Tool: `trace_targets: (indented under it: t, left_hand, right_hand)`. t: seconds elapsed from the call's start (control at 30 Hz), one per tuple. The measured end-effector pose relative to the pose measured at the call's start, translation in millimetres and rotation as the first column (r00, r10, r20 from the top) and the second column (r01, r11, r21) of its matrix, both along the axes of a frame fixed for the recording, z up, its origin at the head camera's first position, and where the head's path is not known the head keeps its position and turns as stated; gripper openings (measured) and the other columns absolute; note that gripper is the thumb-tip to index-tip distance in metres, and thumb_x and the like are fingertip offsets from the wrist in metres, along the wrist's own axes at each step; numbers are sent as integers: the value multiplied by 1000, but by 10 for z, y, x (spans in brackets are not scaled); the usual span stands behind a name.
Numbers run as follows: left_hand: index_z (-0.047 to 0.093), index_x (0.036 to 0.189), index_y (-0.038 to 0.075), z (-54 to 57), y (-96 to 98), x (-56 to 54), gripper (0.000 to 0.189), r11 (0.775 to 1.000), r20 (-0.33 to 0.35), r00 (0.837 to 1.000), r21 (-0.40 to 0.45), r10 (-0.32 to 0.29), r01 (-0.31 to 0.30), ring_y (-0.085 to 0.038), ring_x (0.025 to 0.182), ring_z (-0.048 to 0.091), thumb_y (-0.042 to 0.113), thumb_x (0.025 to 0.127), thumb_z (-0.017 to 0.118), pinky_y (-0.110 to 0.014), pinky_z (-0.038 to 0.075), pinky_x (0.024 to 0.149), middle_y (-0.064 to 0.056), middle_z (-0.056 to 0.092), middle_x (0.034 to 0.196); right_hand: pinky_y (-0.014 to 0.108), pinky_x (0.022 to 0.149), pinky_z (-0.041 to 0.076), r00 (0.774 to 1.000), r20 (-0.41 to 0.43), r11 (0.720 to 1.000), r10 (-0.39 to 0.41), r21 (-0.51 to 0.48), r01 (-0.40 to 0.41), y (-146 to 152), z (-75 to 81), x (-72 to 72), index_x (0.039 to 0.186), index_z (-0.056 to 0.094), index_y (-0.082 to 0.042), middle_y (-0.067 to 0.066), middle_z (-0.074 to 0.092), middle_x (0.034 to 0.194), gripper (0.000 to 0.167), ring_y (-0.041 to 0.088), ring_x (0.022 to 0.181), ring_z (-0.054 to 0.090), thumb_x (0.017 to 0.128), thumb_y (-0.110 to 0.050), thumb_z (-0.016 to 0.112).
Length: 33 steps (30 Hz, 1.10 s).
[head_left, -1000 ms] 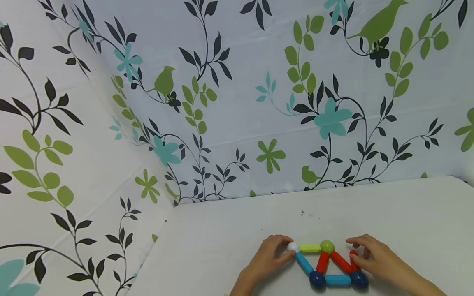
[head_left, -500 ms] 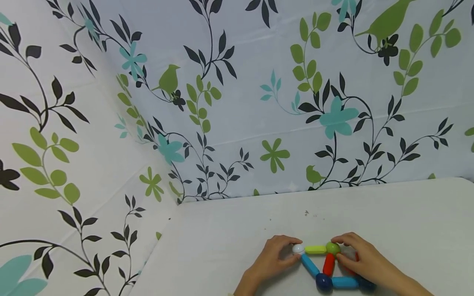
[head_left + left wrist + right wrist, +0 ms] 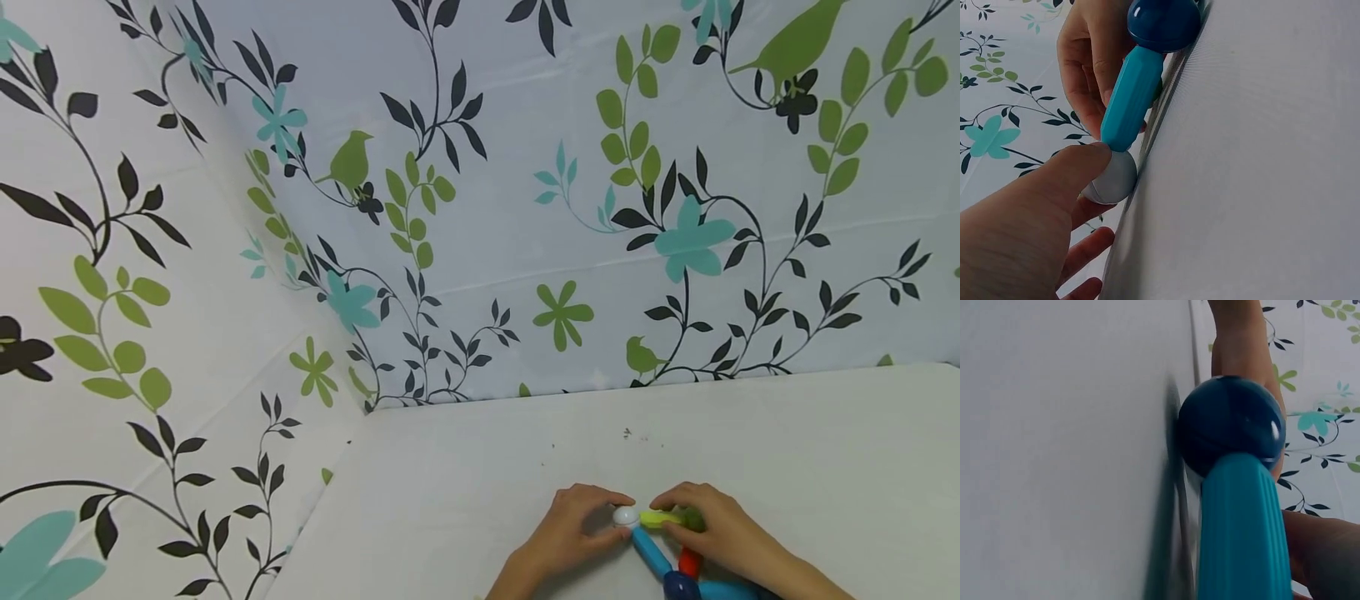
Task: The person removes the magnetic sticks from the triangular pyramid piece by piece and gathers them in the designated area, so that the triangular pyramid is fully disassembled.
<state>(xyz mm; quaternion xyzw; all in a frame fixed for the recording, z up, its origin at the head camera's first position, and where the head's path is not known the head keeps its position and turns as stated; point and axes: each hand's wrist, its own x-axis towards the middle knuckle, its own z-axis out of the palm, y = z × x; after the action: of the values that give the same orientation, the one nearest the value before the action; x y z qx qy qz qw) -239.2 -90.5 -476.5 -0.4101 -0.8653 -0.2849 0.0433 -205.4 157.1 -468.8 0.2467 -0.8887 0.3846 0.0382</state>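
Observation:
My left hand (image 3: 566, 533) pinches a white ball (image 3: 626, 517) between thumb and fingers; the left wrist view shows the thumb pressed on that white ball (image 3: 1115, 180). My right hand (image 3: 720, 529) pinches a lime-green rod (image 3: 657, 519), with a green ball (image 3: 695, 520) partly hidden under its fingers. From the white ball a light-blue rod (image 3: 651, 552) runs down to a navy ball (image 3: 681, 586). A red rod (image 3: 690, 563) and another light-blue rod (image 3: 726, 590) meet there too. In the right wrist view, a navy ball (image 3: 1232, 422) and a light-blue rod (image 3: 1244, 531) appear close up.
The pieces lie on a white table (image 3: 465, 467) with a few small dark marks beyond the hands. Behind and to the left hangs a white cloth (image 3: 487, 250) printed with leaves, birds and flowers. The lower pieces run off the bottom of the head view.
My right hand has moved left, from beside a red rod to the green ball, then onto the lime rod. My left hand stays at the white ball. The head view has shifted slightly.

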Motion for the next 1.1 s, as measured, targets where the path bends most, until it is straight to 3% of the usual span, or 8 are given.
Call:
trace_targets:
  t: [0.13, 0.23, 0.4, 0.67, 0.87, 1.1]
  left_hand:
    - [64, 125, 26, 3, 1, 5, 31, 1000, 4, 1000, 4, 0, 0, 2, 114, 52, 37, 95, 62, -22, 35, 90, 17, 64, 122]
    - [64, 125, 26, 1, 2, -1, 31, 1000, 13, 1000, 10, -4, 4, 2, 114, 52, 37, 95, 62, -22, 35, 90, 17, 65, 122]
    - [64, 124, 27, -6, 4, -8, 31, 1000, 20, 1000, 4, -3, 3, 3, 113, 52, 38, 95, 62, -22, 35, 90, 17, 65, 120]
    - [64, 123, 28, 13, -1, 3, 31, 1000, 25, 1000, 3, -3, 3, 3, 111, 51, 40, 95, 62, -22, 36, 90, 17, 64, 120]
    - [63, 121, 28, 6, 4, -8, 30, 1000, 62, 998, 6, -2, 2, 4, 109, 50, 41, 94, 62, -23, 36, 90, 19, 64, 116]
    - [62, 116, 25, -18, -15, -25, 27, 999, 50, 999, 36, -17, 15, 6, 107, 52, 36, 92, 68, -21, 35, 90, 18, 64, 113]
  right_hand:
    - [27, 74, 47, 1000, 12, 1000, 7, -2, -7, -69, -24, -30, 106, 73, -15, -2, 71, 104, 24, 7, 89, 54, 87, -31, 73]
    - [22, 70, 44, 1000, 18, 1000, -14, 11, 14, -111, -37, -38, 105, 74, -17, -2, 71, 102, 26, 3, 85, 51, 87, -35, 72]
    - [23, 67, 41, 999, -10, 999, -32, 34, 32, -137, -47, -41, 103, 74, -19, -4, 72, 101, 24, 2, 82, 49, 86, -36, 72]
    - [33, 67, 35, 1000, -6, 1000, -25, 9, 25, -148, -50, -36, 99, 71, -23, -7, 70, 97, 15, 2, 80, 44, 88, -33, 71]
    - [32, 67, 34, 998, -54, 999, -43, 13, 44, -151, -63, -15, 99, 69, -25, -11, 67, 96, 14, 0, 80, 43, 88, -33, 71]
    - [26, 67, 38, 998, -17, 997, -55, 52, 56, -121, -44, -29, 102, 69, -24, -10, 67, 98, 16, 2, 81, 44, 88, -32, 71]
